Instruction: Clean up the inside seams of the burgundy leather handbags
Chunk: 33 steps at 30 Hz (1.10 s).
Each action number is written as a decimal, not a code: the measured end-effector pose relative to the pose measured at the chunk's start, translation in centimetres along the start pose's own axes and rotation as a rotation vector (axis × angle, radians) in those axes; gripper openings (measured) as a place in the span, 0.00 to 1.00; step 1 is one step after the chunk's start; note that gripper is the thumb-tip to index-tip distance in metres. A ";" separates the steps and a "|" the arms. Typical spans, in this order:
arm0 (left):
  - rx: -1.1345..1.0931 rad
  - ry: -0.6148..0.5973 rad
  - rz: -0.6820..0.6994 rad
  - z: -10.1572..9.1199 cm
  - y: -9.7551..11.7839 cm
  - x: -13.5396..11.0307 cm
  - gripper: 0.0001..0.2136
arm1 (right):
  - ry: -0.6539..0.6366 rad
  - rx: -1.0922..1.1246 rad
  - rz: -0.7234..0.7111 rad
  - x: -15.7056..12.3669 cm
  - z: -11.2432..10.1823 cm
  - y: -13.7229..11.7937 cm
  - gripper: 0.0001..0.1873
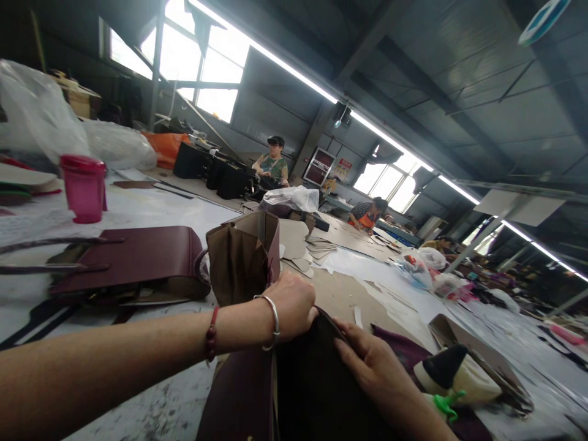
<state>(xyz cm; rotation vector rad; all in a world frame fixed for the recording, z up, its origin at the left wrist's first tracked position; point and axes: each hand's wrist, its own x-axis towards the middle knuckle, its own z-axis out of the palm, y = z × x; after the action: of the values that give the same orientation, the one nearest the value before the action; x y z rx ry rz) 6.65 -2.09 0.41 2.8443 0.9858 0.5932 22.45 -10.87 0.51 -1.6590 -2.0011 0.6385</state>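
My left hand (294,304) is closed round the top edge of a dark maroon leather bag (243,398) that stands right in front of me; a silver bangle and a red bead bracelet sit on that wrist. My right hand (372,361) lies on the bag's dark opening (316,392), fingers together and pressed against its rim. Just behind my left hand stands an unfinished bag (243,257) with brown paper-like lining. A finished maroon bag (133,260) lies on its side at the left.
A pink plastic cup (83,187) stands at the far left of the long worktable (174,211). A black-capped glue bottle (452,373) lies at the right. Cardboard pattern pieces (312,248) and plastic bags litter the table. Other people work farther back.
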 end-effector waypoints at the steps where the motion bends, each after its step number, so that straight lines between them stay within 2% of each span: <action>1: -0.006 -0.002 0.003 -0.1 0.0 0.0 0.14 | -0.006 -0.002 0.014 0.3 0.0 -0.1 0.15; 5: -0.022 0.004 0.010 -0.3 0.0 -0.2 0.14 | 0.025 -0.207 0.096 1.8 0.1 -0.3 0.14; 8: -0.021 0.003 0.004 -0.2 -0.2 -0.2 0.13 | 0.020 -0.364 0.060 2.8 0.1 -0.6 0.14; 12: -0.025 0.002 0.014 0.0 -0.6 -0.2 0.14 | -0.034 -0.386 0.031 3.4 0.0 -1.2 0.16; 17: -0.051 -0.012 0.081 -0.5 -1.0 -1.0 0.14 | 0.059 -0.492 0.064 3.2 0.5 -1.7 0.16; 23: -0.076 -0.034 0.140 -2.1 -0.8 -2.4 0.16 | 0.144 -0.607 0.102 2.7 1.0 -2.0 0.16; 26: -0.107 -0.119 0.079 -3.1 -0.3 -3.7 0.12 | 0.165 -0.628 0.152 2.3 0.8 -2.2 0.17; 27: -0.131 -0.171 0.020 -3.5 -0.1 -4.3 0.15 | 0.166 -0.634 0.170 2.1 0.8 -2.3 0.17; 30: -0.260 -0.337 -0.182 -4.4 0.6 -6.4 0.35 | 0.169 -0.643 0.204 1.8 0.7 -2.7 0.17; 33: -0.428 -0.383 -0.260 -4.6 1.1 -8.7 0.43 | 0.186 -0.641 0.230 1.6 0.6 -2.9 0.17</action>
<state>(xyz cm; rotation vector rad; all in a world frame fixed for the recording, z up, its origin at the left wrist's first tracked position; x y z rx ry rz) -0.72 -8.56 1.93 2.2882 0.9912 0.1904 19.63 -9.78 1.93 -2.2350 -2.0092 -0.1185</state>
